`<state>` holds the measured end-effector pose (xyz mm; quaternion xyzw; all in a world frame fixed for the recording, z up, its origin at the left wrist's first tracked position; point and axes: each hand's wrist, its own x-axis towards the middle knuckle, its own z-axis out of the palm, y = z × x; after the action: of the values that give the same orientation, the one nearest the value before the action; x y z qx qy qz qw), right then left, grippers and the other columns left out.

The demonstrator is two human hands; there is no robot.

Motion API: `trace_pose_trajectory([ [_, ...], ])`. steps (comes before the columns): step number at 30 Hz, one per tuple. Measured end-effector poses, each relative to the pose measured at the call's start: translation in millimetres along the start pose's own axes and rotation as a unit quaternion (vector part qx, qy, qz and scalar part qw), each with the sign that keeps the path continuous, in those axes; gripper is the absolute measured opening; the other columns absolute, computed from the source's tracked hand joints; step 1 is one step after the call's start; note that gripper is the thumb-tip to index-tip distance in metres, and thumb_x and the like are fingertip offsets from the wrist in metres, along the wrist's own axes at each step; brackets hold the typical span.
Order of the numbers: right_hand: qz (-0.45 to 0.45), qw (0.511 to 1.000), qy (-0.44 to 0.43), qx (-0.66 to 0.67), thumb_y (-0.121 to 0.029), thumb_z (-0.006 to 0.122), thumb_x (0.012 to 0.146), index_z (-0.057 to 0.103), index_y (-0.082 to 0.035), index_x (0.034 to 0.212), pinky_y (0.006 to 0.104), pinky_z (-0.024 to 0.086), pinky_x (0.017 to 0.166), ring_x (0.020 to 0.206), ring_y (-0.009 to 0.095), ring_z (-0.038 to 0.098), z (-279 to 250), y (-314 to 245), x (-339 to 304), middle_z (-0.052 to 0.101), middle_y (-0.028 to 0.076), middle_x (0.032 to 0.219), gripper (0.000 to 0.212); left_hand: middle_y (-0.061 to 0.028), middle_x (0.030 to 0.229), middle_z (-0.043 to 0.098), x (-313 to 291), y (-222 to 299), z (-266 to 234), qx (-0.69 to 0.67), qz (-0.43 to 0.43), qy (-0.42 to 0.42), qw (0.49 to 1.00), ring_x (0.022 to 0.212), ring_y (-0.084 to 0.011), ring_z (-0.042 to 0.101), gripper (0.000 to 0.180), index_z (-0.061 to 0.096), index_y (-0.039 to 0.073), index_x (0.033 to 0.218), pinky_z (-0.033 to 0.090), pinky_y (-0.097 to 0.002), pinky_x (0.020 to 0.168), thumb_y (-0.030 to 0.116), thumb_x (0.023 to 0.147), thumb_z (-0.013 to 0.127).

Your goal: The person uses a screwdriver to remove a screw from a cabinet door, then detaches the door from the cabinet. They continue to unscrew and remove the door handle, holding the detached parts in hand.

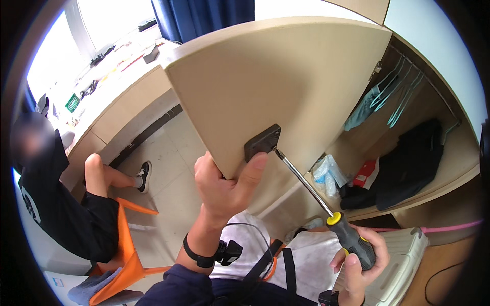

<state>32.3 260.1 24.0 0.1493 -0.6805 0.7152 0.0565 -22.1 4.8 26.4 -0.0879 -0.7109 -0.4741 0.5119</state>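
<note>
My right hand (365,257) is wrapped round the grey and yellow handle of a screwdriver (309,187). Its long metal shaft slants up to the left, and the tip meets the right edge of a black rectangular plate (263,142). That plate lies against the face of a pale wooden cabinet door (275,76), near the door's lower free edge. My left hand (227,186) grips the door's edge, with the thumb pressed on the plate and the other fingers behind the door, partly hidden. Whether a screw sits under the tip is too small to tell.
Inside the open wardrobe hang several hangers (400,97), above dark clothing (408,168) and plastic bags (329,176). At left, a person in black (61,204) sits on an orange chair (125,239) by a long desk (127,97). A white plastic box (403,262) stands low at right.
</note>
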Motion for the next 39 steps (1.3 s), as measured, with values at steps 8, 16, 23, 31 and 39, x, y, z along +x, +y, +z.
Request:
trace_pose_trajectory([
  [8,0.057,0.995,-0.031,-0.077,-0.049,0.038,0.094,0.049,0.015,0.105,0.0203,0.037,0.030,0.037,0.016,0.051,-10,-47,13,0.060,0.023,0.074,0.066,-0.0035,0.057,0.053,0,6,4,-0.005,0.013,-0.001,1.000,0.045,-0.0130,0.046,0.020,0.059,0.000,0.076,0.037,-0.0241,0.045,0.015,0.077,0.074],
  [16,-0.005,0.985,0.009,-0.174,-0.031,0.034,0.097,0.053,0.013,0.097,0.0178,0.028,0.027,0.033,0.012,0.046,0,-67,19,0.056,0.017,0.066,0.048,-0.0060,0.061,0.058,0,9,2,-0.012,-0.029,-0.013,0.999,0.048,-0.0159,0.052,0.020,0.061,-0.001,0.078,0.041,-0.0253,0.047,0.015,0.076,0.073],
  [23,-0.125,0.909,-0.055,-0.394,-0.025,0.065,0.082,0.061,0.000,0.073,0.0262,0.049,0.068,0.078,0.021,0.059,1,-90,24,0.060,0.014,0.091,0.027,-0.0070,0.062,0.059,4,6,-1,-0.006,0.008,-0.013,1.000,0.048,-0.0170,0.054,0.019,0.063,-0.001,0.078,0.042,-0.0254,0.046,0.014,0.075,0.074],
  [31,-0.269,0.896,0.002,-0.354,-0.044,0.078,0.068,0.047,-0.002,0.103,0.0281,0.040,0.060,0.068,0.019,0.051,-18,-53,26,0.055,0.015,0.081,0.063,-0.0047,0.058,0.056,2,7,-1,0.003,-0.004,-0.014,1.000,0.045,-0.0148,0.049,0.022,0.061,-0.001,0.076,0.039,-0.0248,0.045,0.016,0.076,0.075],
  [39,-0.311,0.887,0.025,-0.340,-0.033,0.074,0.071,0.037,-0.006,0.110,0.0301,0.047,0.065,0.074,0.021,0.055,-16,-42,19,0.055,0.016,0.089,0.060,-0.0032,0.057,0.055,3,12,-3,0.017,-0.041,-0.020,0.999,0.047,-0.0104,0.048,0.022,0.059,-0.001,0.076,0.038,-0.0233,0.045,0.015,0.076,0.074],
])
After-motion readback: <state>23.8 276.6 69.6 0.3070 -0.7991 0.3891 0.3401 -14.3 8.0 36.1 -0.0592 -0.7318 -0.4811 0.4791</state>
